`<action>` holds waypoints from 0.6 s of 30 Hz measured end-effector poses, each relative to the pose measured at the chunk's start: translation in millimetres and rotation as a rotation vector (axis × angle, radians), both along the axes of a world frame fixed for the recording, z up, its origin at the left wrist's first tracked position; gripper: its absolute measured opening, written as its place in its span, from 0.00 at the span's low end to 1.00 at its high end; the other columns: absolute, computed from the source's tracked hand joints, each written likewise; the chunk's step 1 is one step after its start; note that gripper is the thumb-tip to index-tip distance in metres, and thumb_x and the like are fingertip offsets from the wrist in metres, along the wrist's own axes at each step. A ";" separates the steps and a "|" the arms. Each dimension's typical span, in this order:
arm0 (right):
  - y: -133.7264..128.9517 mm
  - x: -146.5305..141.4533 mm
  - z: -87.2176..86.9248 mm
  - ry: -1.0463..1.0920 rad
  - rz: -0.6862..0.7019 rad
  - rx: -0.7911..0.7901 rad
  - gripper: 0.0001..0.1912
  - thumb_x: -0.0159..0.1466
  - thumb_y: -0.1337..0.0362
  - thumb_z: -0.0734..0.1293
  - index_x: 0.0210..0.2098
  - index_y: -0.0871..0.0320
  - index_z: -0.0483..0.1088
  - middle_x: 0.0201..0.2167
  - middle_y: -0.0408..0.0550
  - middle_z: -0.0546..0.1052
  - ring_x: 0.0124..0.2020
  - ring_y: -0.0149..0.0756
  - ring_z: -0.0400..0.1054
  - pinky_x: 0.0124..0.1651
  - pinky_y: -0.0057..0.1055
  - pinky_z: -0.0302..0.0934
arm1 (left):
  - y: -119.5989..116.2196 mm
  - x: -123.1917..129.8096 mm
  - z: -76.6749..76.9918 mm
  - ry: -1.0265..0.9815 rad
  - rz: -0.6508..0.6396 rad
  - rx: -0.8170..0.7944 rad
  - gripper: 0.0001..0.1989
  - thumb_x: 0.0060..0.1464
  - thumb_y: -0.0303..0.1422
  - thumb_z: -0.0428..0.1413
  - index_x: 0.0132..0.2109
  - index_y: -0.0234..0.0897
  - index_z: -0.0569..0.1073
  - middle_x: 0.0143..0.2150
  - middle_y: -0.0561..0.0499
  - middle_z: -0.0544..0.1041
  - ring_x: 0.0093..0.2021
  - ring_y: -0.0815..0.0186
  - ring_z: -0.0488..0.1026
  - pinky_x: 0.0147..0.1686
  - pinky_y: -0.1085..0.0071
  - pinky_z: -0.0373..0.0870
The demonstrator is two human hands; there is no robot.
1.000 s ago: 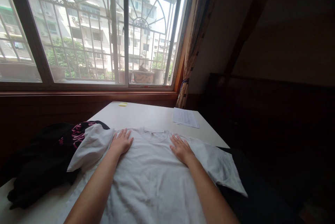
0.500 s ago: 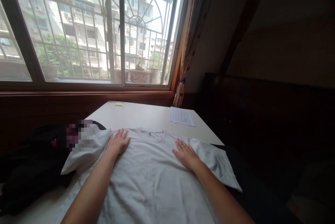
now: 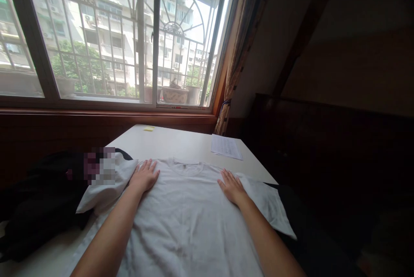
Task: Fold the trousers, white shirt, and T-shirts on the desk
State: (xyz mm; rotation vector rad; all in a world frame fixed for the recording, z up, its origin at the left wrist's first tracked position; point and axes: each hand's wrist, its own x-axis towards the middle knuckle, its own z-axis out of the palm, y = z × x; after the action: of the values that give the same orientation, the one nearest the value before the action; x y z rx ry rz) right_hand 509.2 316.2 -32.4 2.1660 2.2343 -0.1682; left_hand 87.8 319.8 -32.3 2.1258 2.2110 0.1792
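A white T-shirt (image 3: 187,208) lies spread on a white table, its neckline toward the window and a sleeve out to each side. My left hand (image 3: 144,175) rests flat on its left shoulder, fingers stretched out. On the right shoulder, near the sleeve seam, my right hand (image 3: 232,186) lies flat with its fingers extended. Soft wrinkles run down the shirt's body. The left sleeve reaches over to a dark garment, and the right sleeve hangs past the table's edge. The shirt's lower hem is out of view.
Black clothing (image 3: 42,199) is heaped at the left of the white table (image 3: 174,141). Papers (image 3: 225,146) lie at the table's far right, a yellow note (image 3: 149,128) at its far left. Beyond stand a barred window and a tied curtain (image 3: 226,108). Something dark sits beneath the right sleeve.
My right hand has slid slightly to the right and toward the shirt's shoulder edge. My left hand stays nearly in place. The whole view has shifted a little.
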 end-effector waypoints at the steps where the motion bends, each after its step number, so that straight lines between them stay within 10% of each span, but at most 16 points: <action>1: 2.1 -0.1 0.2 -0.004 -0.004 0.005 0.38 0.74 0.46 0.44 0.77 0.58 0.40 0.78 0.42 0.39 0.78 0.37 0.31 0.76 0.43 0.26 | -0.3 -0.1 0.4 0.001 0.001 -0.001 0.34 0.70 0.47 0.38 0.76 0.37 0.52 0.79 0.44 0.45 0.78 0.53 0.42 0.73 0.48 0.40; 11: -16.0 1.6 4.8 -0.043 0.023 0.067 0.34 0.74 0.51 0.49 0.75 0.59 0.50 0.77 0.51 0.47 0.77 0.43 0.38 0.75 0.49 0.24 | -1.1 -0.9 -2.0 -0.004 -0.008 0.029 0.33 0.69 0.46 0.39 0.76 0.38 0.53 0.79 0.44 0.46 0.78 0.52 0.43 0.73 0.47 0.40; 18: -33.3 58.5 22.9 0.039 0.024 0.041 0.31 0.71 0.51 0.58 0.67 0.58 0.66 0.69 0.53 0.66 0.71 0.45 0.56 0.74 0.43 0.42 | 0.2 -1.5 -3.3 -0.020 -0.005 0.028 0.34 0.69 0.46 0.38 0.75 0.38 0.53 0.79 0.44 0.46 0.77 0.52 0.44 0.73 0.47 0.41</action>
State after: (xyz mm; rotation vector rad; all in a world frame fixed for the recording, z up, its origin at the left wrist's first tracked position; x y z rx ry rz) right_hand 567.7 282.9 -9.5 2.1740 2.3036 -0.1667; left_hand 86.3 320.0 -35.6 2.1338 2.2054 0.2318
